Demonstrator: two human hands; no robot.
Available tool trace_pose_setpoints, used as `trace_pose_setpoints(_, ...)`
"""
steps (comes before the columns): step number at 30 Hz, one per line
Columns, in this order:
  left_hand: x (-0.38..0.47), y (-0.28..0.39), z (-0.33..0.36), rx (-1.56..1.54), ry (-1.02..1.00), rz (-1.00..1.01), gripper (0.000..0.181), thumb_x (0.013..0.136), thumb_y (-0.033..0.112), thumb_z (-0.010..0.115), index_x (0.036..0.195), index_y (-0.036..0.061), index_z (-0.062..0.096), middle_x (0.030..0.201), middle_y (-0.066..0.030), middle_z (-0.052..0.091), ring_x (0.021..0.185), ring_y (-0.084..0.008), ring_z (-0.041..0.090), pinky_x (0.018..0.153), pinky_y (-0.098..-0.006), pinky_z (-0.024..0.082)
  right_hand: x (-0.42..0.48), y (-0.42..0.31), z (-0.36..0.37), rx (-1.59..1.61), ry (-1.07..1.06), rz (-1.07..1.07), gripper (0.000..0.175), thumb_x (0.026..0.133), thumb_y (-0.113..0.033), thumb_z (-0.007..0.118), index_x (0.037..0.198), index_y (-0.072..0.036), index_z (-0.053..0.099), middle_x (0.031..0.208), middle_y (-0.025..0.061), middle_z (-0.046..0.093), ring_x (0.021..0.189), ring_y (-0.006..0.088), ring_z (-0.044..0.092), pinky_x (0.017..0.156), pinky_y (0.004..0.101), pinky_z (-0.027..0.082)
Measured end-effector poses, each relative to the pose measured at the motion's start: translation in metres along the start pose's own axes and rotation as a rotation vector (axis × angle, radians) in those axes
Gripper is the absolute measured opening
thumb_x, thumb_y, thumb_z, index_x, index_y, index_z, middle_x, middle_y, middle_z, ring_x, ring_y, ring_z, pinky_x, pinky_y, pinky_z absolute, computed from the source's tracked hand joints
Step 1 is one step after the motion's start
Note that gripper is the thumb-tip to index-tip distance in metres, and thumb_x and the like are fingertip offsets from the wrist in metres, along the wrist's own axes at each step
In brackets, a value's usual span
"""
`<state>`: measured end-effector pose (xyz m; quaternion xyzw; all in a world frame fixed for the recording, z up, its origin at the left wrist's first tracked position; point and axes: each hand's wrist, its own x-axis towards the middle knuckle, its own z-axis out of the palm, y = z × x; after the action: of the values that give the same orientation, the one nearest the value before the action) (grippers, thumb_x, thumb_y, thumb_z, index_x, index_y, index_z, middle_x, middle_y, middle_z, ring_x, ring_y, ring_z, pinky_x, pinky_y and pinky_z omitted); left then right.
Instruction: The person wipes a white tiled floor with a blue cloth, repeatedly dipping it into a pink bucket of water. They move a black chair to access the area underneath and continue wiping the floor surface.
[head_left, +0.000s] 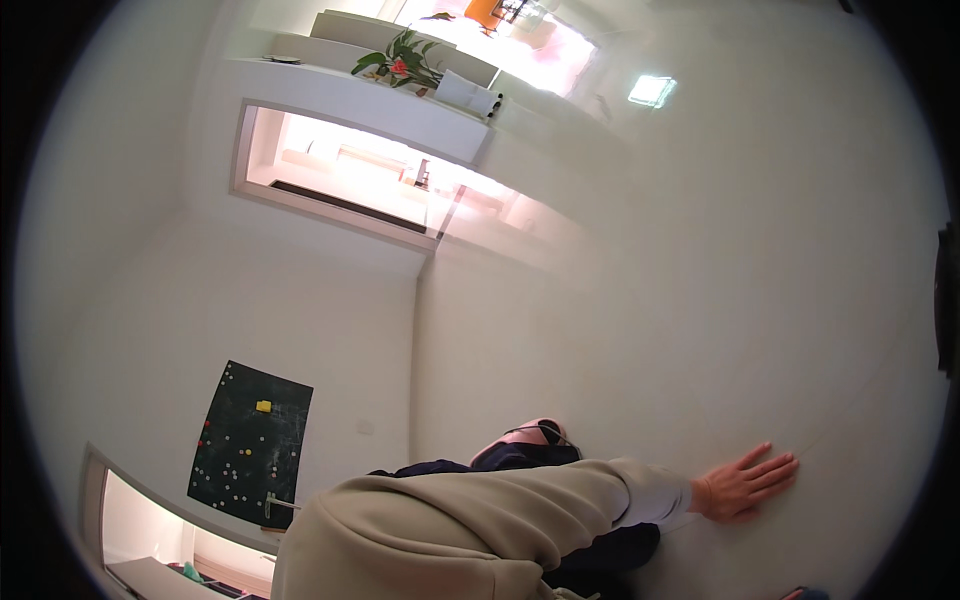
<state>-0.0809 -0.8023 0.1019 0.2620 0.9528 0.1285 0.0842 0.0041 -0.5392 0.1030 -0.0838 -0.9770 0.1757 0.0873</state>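
Observation:
My left hand (744, 486) lies palm down on the pale, glossy floor (675, 315), fingers spread, with nothing in it. The arm reaches out in a beige sweatshirt sleeve (480, 510) with a lighter cuff (660, 491). Behind the arm show dark trousers (517, 456) and a pink slipper or shoe (534, 433). My right hand is out of view. At the bottom edge, a small reddish and dark blue thing (806, 593) is cut off, and I cannot tell what it is.
A dark magnetic board (251, 442) with small magnets hangs near a door handle (279, 502). A white ledge (360, 94) carries a leafy plant (405, 60) above a bright recess (345, 165). A dark object (946, 300) stands at the right rim. Window light reflects off the floor.

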Motion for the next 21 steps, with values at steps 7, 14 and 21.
trace_pose_setpoints(7, 0.002, 0.0, -0.004, 0.039, 0.022, 0.003, 0.08, 0.085, 0.034, 0.048, 0.15, -0.0007, 0.016, 0.158, -0.0184, 0.01, 0.147, -0.0311, 0.008, 0.117, -0.0563, 0.003, 0.009, -0.008, -0.007, 0.016, -0.042, 0.041, 0.055, 0.102, -0.041, 0.024, 0.136, -0.009, 0.053, 0.14, 0.0262, 0.044, 0.128, 0.0436, 0.044, 0.103, 0.0556, 0.034)
trace_pose_setpoints(14, 0.006, -0.002, -0.008, 0.076, -0.017, 0.01, 0.077, 0.087, 0.035, 0.045, 0.149, -0.0011, 0.018, 0.158, -0.0184, 0.013, 0.147, -0.0307, 0.011, 0.117, -0.0572, 0.005, 0.01, -0.005, -0.018, -0.159, -0.225, 0.053, 0.051, 0.102, -0.039, 0.027, 0.138, -0.011, 0.05, 0.141, 0.0264, 0.044, 0.126, 0.0427, 0.047, 0.099, 0.0561, 0.037)
trace_pose_setpoints(21, 0.007, -0.003, -0.013, 0.034, -0.014, 0.023, 0.078, 0.086, 0.039, 0.046, 0.148, -0.0016, 0.022, 0.157, -0.0182, 0.016, 0.147, -0.0306, 0.013, 0.116, -0.058, 0.007, 0.001, 0.008, -0.013, -0.143, -0.232, 0.028, 0.053, 0.101, -0.04, 0.029, 0.14, -0.01, 0.048, 0.141, 0.0265, 0.043, 0.124, 0.0448, 0.048, 0.096, 0.0571, 0.039)
